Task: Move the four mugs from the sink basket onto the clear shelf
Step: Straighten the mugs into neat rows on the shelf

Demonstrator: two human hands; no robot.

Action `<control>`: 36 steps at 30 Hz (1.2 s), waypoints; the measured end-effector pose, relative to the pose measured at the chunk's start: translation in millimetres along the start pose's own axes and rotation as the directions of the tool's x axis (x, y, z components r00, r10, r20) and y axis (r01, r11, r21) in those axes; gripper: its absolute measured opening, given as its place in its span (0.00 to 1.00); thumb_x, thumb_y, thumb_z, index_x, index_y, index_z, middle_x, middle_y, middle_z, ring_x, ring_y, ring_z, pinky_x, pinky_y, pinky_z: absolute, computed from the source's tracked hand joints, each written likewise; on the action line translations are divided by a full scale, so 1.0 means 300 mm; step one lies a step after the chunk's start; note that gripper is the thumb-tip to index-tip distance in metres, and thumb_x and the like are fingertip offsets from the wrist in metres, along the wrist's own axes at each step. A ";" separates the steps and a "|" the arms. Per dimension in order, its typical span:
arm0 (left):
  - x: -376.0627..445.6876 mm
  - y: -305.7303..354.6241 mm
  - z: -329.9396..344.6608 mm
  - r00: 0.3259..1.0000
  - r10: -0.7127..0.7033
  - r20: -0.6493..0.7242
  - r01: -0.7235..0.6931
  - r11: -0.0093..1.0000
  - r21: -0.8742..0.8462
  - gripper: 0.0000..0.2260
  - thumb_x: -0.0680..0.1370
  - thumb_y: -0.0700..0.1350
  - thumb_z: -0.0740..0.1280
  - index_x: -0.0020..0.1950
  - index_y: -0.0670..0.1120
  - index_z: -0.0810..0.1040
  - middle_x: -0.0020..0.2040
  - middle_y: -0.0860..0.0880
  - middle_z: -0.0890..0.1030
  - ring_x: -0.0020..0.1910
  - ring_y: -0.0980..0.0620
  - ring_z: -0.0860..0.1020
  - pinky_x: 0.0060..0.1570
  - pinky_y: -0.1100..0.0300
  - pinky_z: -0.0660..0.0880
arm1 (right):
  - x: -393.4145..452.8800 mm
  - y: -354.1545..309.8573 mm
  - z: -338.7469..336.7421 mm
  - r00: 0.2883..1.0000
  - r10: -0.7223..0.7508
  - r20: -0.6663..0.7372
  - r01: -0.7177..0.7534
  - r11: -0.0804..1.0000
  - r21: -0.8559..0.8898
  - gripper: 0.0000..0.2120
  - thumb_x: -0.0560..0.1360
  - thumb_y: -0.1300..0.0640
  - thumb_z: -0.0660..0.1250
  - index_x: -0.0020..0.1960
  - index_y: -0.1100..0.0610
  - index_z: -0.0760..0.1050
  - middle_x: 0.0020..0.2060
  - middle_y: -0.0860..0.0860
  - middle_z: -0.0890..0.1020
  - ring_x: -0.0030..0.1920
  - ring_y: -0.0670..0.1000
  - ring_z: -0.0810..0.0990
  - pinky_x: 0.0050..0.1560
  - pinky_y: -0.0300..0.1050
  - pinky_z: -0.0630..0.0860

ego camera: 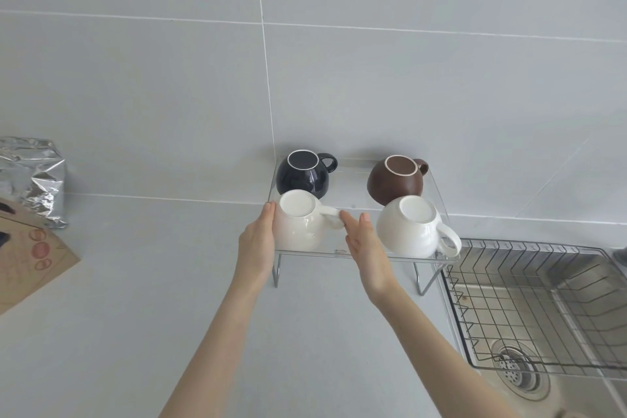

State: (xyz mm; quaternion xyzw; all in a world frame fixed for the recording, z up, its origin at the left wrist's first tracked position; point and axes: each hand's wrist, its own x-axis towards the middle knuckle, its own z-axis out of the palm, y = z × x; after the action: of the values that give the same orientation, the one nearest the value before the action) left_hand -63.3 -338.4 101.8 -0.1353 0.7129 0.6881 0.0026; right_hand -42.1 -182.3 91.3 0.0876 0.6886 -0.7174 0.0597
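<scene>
I was seating the fourth mug (pixel 298 227) at the shelf's (pixel 342 253) seven o'clock; left hand (pixel 256 241) flat against it, right hand (pixel 364 241) open by its handle, gripping nothing. Next I judged both should simply withdraw.

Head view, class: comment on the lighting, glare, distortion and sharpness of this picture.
Head view: soft, even light with faint shadows behind the dark mug and brown mug; small glints on the two white mugs and the foil bag; wide-angle bending curves the tile lines and the sink basket; the clear shelf is hard to trace at its edges; both hands look sharp, with no motion blur.
</scene>
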 end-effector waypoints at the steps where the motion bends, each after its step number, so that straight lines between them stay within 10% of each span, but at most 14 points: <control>1: -0.004 -0.001 0.004 1.000 0.007 -0.012 -0.007 1.000 0.013 0.15 0.78 0.56 0.54 0.50 0.50 0.77 0.52 0.54 0.76 0.54 0.55 0.72 0.53 0.61 0.62 | 0.006 -0.002 0.002 1.000 0.007 -0.009 -0.007 1.000 0.003 0.26 0.79 0.42 0.41 0.70 0.50 0.62 0.73 0.46 0.62 0.73 0.49 0.60 0.76 0.48 0.53; 13: -0.016 0.021 0.014 0.999 0.010 -0.049 -0.006 0.998 0.070 0.18 0.78 0.55 0.54 0.47 0.44 0.76 0.46 0.54 0.74 0.49 0.56 0.72 0.49 0.63 0.65 | 0.000 -0.012 0.008 1.000 -0.012 -0.017 0.012 1.000 -0.017 0.26 0.78 0.41 0.43 0.70 0.51 0.63 0.70 0.43 0.64 0.73 0.47 0.60 0.75 0.46 0.53; 20: -0.113 0.075 0.186 0.928 0.366 0.066 -0.372 0.917 0.147 0.20 0.80 0.49 0.52 0.72 0.48 0.62 0.74 0.56 0.63 0.72 0.61 0.59 0.72 0.64 0.54 | -0.133 -0.102 -0.172 0.937 -0.208 -0.279 0.213 0.977 -0.012 0.18 0.80 0.50 0.51 0.69 0.48 0.64 0.67 0.40 0.68 0.68 0.40 0.64 0.69 0.40 0.58; 26: -0.086 0.043 0.432 0.936 0.035 0.350 -0.034 0.999 -0.010 0.22 0.79 0.56 0.51 0.70 0.50 0.66 0.73 0.52 0.65 0.71 0.55 0.62 0.65 0.64 0.57 | -0.207 -0.031 -0.309 0.889 -0.110 -0.445 0.122 0.993 -0.002 0.22 0.80 0.47 0.48 0.72 0.50 0.59 0.73 0.44 0.62 0.69 0.38 0.58 0.66 0.35 0.53; 36: -0.098 0.022 0.515 0.949 -0.040 0.313 0.030 0.999 0.039 0.28 0.77 0.60 0.49 0.62 0.41 0.73 0.67 0.42 0.73 0.68 0.48 0.69 0.56 0.62 0.63 | -0.197 -0.010 -0.368 0.963 0.024 -0.270 0.001 0.996 0.094 0.26 0.78 0.42 0.41 0.74 0.50 0.50 0.74 0.39 0.54 0.67 0.33 0.50 0.66 0.34 0.46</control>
State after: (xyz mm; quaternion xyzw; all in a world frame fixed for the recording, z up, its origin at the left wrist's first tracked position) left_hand -64.5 -181.2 105.5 -0.0370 0.7127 0.6883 0.1302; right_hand 19.9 -74.1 102.5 0.1915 0.6555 -0.7297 -0.0349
